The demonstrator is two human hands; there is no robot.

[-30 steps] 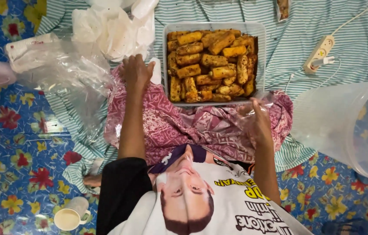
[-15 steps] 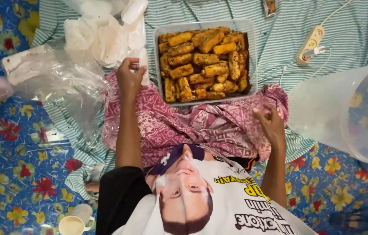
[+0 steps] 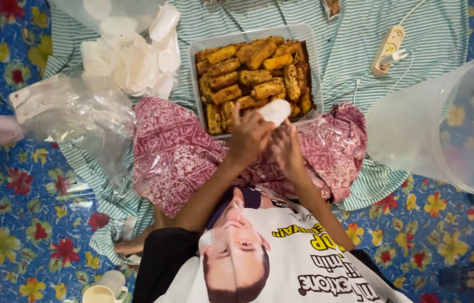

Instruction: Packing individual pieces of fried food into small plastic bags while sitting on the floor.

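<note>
My left hand (image 3: 248, 137) and my right hand (image 3: 288, 147) meet over my lap, just at the near edge of a clear rectangular tray (image 3: 311, 62) filled with several golden-brown fried pieces (image 3: 254, 76). Between the fingertips of both hands is a small white wrapper (image 3: 275, 110), held up over the tray's front rim. A sheet of clear plastic (image 3: 327, 151) lies crumpled on the pink patterned cloth (image 3: 172, 151) that covers my legs.
A heap of white wrappers (image 3: 130, 59) and clear plastic bags (image 3: 74, 115) lie at the left on a green striped cloth (image 3: 343, 28). A white power strip (image 3: 389, 49) sits at the upper right, a large clear tub (image 3: 450, 123) at the right, a cup (image 3: 102, 290) near my foot.
My left hand left the wrapper heap and came to the middle carrying a white wrapper. My right hand rose from my lap to meet it.
</note>
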